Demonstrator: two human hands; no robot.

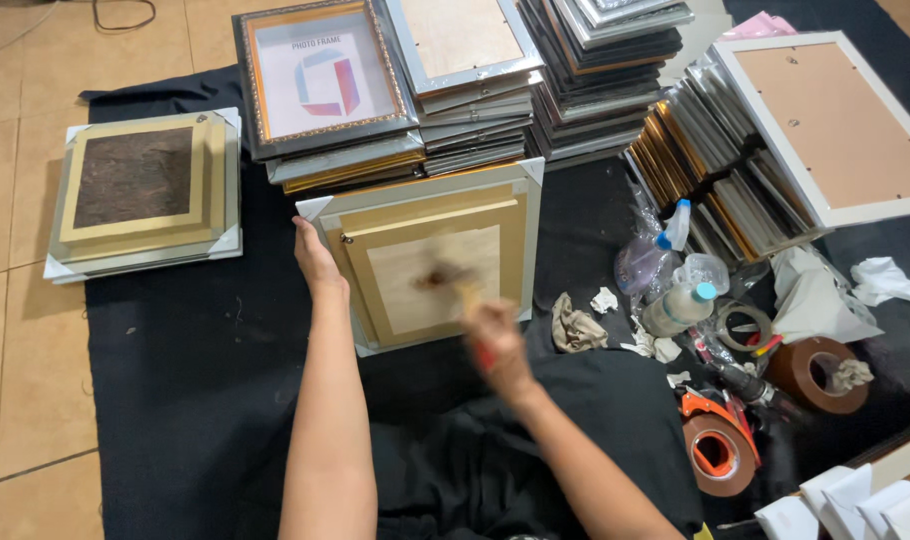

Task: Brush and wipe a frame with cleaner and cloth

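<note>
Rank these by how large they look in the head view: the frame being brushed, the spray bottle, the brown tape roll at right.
1. Frame, steadied by the left hand, largest.
2. and 3. Spray bottle and tape roll look about alike; no ranking.

My forearms are bare, no sleeves, watch or rings on my left hand (317, 262); my right hand (495, 345) is too blurred to tell.

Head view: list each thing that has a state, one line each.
Gold frame: flat on the black cloth, being brushed.
Left hand: steadies the frame's left edge.
Right hand: grips a brush, blurred.
Frame stacks: piled.
Spray bottle: lying down.
Tape dispenser: unused.
</note>
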